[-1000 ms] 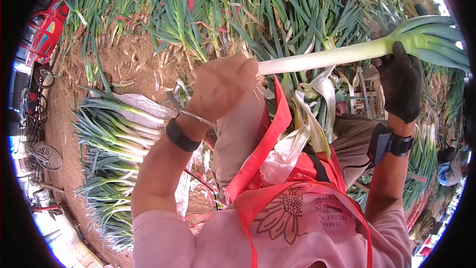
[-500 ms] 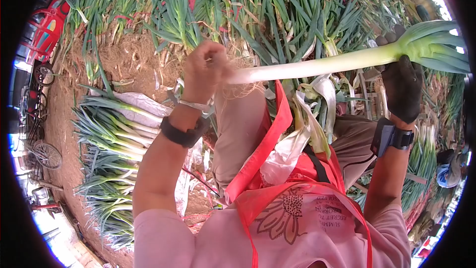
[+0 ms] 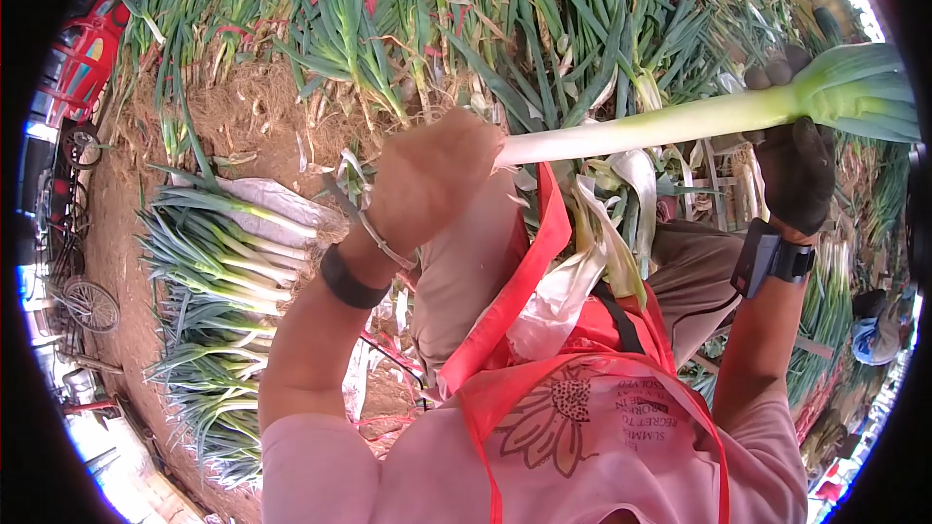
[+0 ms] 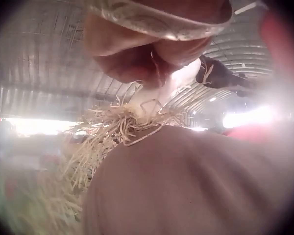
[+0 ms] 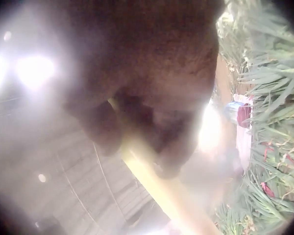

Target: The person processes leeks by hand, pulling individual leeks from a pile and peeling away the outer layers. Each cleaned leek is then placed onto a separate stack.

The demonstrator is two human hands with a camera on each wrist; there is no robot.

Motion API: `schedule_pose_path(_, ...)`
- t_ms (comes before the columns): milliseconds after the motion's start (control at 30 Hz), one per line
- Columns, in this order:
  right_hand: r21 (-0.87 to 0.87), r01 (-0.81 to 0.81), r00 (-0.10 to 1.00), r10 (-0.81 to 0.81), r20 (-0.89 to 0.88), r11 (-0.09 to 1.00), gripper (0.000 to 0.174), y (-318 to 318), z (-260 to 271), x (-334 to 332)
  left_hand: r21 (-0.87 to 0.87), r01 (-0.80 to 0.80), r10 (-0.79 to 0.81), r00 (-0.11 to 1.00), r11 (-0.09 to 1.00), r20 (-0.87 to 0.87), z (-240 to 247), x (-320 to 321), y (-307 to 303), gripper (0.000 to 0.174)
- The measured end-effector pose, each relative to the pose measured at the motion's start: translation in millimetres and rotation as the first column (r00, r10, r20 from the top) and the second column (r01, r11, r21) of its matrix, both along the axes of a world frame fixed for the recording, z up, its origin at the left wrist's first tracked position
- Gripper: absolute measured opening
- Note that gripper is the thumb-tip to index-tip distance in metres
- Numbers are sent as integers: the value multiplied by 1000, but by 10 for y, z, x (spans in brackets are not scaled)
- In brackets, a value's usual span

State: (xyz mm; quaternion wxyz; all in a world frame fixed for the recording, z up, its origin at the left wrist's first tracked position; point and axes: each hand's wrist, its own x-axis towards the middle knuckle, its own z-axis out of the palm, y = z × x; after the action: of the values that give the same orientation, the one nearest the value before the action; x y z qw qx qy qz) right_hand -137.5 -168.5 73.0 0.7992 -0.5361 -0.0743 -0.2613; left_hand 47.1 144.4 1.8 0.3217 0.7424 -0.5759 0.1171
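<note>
A long leek [image 3: 646, 128] with a white shaft and a fan of green leaves lies sideways across the front of the body in the head view. My bare left hand [image 3: 437, 175] grips the white end at the left. In the left wrist view, pale stringy roots [image 4: 125, 122] spread below that hand, close over the trousered knee. The right hand [image 3: 798, 170], in a dark glove, holds the same leek where the shaft meets the leaves. In the right wrist view, gloved fingers [image 5: 174, 142] wrap the shaft, its pale length running down from them.
Bundles of leeks [image 3: 582, 10] cover the ground ahead. A row of cleaned leeks [image 3: 223, 262] lies at the left, partly on a white sheet [image 3: 262, 209]. Peeled leaves [image 3: 582, 281] hang over the red apron [image 3: 544, 252] on the lap. A bicycle [image 3: 90, 304] stands far left.
My left hand slid left off the shaft to the roots, then came back right and covers the root end again. The right hand keeps its hold, shifting slightly right and down with the leek.
</note>
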Motion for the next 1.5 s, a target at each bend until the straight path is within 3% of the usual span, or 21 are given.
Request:
schedule_pose_path(133, 83, -140, 989, 137, 48, 987, 57, 46, -6, -8, -23, -59, 60, 997, 998, 46, -121, 31, -31, 4)
schedule_pose_path(167, 99, -171, 984, 166, 60, 980, 58, 58, -4, -6, -101, -150, 111, 941, 984, -319, -201, 58, -34, 6)
schedule_pose_path(200, 115, -197, 979, 189, 74, 974, 58, 78, -8, 9, -140, -262, 114, 758, 955, -643, -259, 97, -18, 8)
schedule_pose_path(233, 122, -199, 979, 190, 77, 972, 58, 71, -12, 11, -139, -267, 118, 757, 954, -643, -298, 151, 29, 8)
schedule_pose_path(300, 120, -139, 990, 134, 46, 983, 60, 31, -77, -24, -235, -438, -179, 165, 868, -970, -287, 271, 155, 12)
schedule_pose_path(400, 88, -1, 999, 3, -33, 996, 65, -44, -144, -68, -101, -643, -3, 151, 759, -989, -661, 643, 491, 17)
schedule_pose_path(433, 48, 47, 998, -45, -42, 998, 66, -34, -142, -68, -99, -644, -2, 150, 758, -989, -839, 752, 650, 17)
schedule_pose_path(467, 9, 95, 994, -95, -48, 995, 67, -28, -142, -65, -112, -662, 279, 455, 741, -846, -862, 801, 743, 17)
schedule_pose_path(500, 12, 98, 994, -97, -50, 995, 67, -61, -143, -60, -133, -671, 513, 666, 730, -542, -909, 836, 794, 20)
schedule_pose_path(533, 2, 37, 999, -37, -35, 999, 67, -130, -144, -59, -127, -667, 511, 666, 734, -544, -983, 814, 848, 20)
schedule_pose_path(600, -8, -26, 999, 26, -30, 1000, 68, -204, -130, -65, -75, -509, 428, 786, 857, -446, -459, 369, 694, 28)
schedule_pose_path(667, 32, -85, 995, 87, -56, 996, 67, -217, -113, -54, -4, -313, 246, 753, 950, -610, -207, 47, 510, 31)
schedule_pose_path(733, 33, -56, 997, 57, -45, 998, 67, -144, -118, -3, -101, -107, 54, 904, 989, -424, -242, -55, 377, 28)
schedule_pose_path(833, 37, -31, 999, 32, -31, 999, 64, -81, -117, 29, -119, -155, 112, 944, 981, -312, -278, -88, 243, 27)
schedule_pose_path(900, 43, -35, 999, 36, -33, 998, 63, -104, -121, 22, -107, -146, 100, 932, 983, -349, -282, -73, 232, 27)
schedule_pose_path(967, 65, -182, 983, 184, -21, 981, 60, -180, -137, 1, -93, -140, 94, 918, 986, -385, -273, -67, 229, 27)
schedule_pose_path(1100, 42, -193, 981, 194, -29, 980, 62, -173, -142, 31, -62, -111, 75, 905, 992, -419, -224, -29, 216, 24)
schedule_pose_path(1167, 33, 5, 998, -3, -55, 999, 63, -87, -146, 52, -33, -99, 75, 896, 995, -438, -189, 10, 218, 23)
schedule_pose_path(1300, 45, 73, 991, -67, -113, 996, 62, -108, -152, 58, 21, 1, 8, 912, 1000, -410, -165, 119, 232, 22)
schedule_pose_path(1367, 107, -248, 968, 252, -19, 963, 58, -247, -196, 70, 34, 18, -2, 910, 999, -414, -175, 147, 234, 22)
schedule_pose_path(1500, 160, -92, 991, 106, -85, 983, 52, -223, -184, 1, -26, 56, -61, 927, 998, -370, -258, 165, 235, 20)
